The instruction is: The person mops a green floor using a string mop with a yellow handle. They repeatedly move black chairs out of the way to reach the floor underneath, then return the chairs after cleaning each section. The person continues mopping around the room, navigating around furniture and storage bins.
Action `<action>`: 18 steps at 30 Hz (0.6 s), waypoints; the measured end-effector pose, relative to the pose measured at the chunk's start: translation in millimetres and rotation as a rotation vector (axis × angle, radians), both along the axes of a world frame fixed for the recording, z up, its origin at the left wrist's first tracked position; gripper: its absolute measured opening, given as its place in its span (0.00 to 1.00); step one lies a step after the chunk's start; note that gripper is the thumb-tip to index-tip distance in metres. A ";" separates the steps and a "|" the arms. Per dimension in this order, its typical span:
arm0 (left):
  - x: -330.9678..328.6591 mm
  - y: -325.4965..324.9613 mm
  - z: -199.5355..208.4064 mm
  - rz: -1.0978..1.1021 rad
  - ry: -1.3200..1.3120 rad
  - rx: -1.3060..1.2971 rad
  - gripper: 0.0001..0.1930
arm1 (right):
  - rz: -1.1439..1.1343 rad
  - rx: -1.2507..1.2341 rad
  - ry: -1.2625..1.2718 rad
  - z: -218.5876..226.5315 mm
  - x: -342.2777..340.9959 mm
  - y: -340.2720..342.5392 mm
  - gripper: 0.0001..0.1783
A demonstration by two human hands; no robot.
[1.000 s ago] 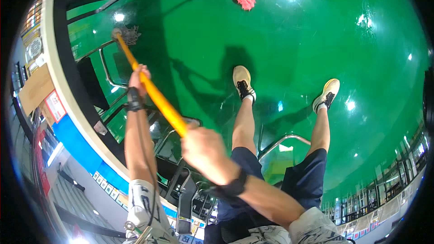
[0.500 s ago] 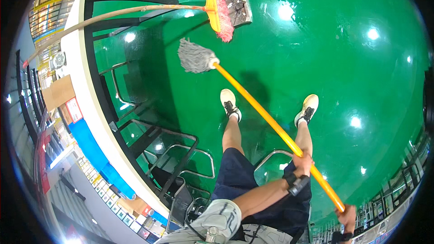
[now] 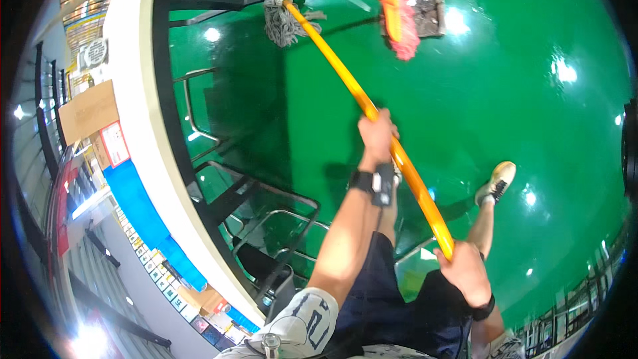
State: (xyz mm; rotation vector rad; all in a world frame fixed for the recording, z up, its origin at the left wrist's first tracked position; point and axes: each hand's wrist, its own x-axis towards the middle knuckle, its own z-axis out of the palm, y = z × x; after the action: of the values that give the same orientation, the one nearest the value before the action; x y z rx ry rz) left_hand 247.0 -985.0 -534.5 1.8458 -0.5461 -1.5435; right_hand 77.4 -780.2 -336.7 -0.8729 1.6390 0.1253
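A mop with a yellow-orange handle slants across the view. Its grey string head is at the far left, close to the table's dark frame, and some strands trail to the right. Midway along the handle, my left hand is closed round it. My right hand grips the handle near its lower end. A black strap with a small box sits on the left wrist, and a dark band on the right.
A pink-bristled broom rests against a dustpan at the far side, its long handle reaching left over the white table. Metal-framed chairs stand beneath the table edge. Cardboard and blue material lie on the table. The floor is shiny green.
Both hands have moved forward with the mop, and its head has gone farther away. My right foot has stepped outward. The view has shifted, so the broom and dustpan appear farther right.
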 end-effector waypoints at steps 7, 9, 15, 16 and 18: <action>204.6 -208.2 -2.1 0.062 -0.106 0.028 0.15 | -0.015 -0.534 -0.102 -68.2 168.9 -214.7 0.07; 256.8 -231.2 12.8 0.027 -0.081 -0.098 0.15 | -0.134 -0.605 -0.172 -83.8 214.2 -276.1 0.12; 315.3 -193.9 59.2 -0.269 0.163 0.135 0.14 | -0.285 -0.181 -0.599 -81.2 262.8 -275.2 0.21; 304.0 -182.2 59.3 -0.298 0.174 0.155 0.13 | -0.262 -0.475 -0.340 -77.7 250.4 -251.0 0.23; 268.8 -154.2 51.6 -0.498 0.215 0.259 0.12 | -0.186 -0.338 -0.408 -85.3 190.9 -199.8 0.22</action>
State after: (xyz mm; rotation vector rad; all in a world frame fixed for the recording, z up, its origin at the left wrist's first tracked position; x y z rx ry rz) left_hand 515.8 -1139.2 -482.9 1.7791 -0.7744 -2.2026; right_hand 268.3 -980.0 -422.1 -0.9219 1.3626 -0.4444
